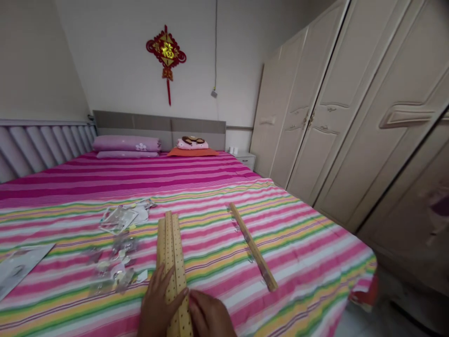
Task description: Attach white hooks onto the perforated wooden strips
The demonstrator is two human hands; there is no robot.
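Note:
A stack of pale wooden strips (171, 243) drilled with rows of small holes lies lengthwise on the striped bedspread (217, 201), near its front edge. My left hand (156, 304) wraps its fingers round the near end of the stack from the left. From the right, my right hand (208, 316) presses against the same end, fingers curled. A single wooden strip (253, 246) with small metal hooks along its side lies apart to the right, at a slant.
Several clear plastic packets of small metal parts (117, 234) are scattered left of the stack, and a larger clear bag (19, 267) lies at the far left. Pillows (126, 144) sit at the headboard. Wardrobe doors (351, 117) line the right side.

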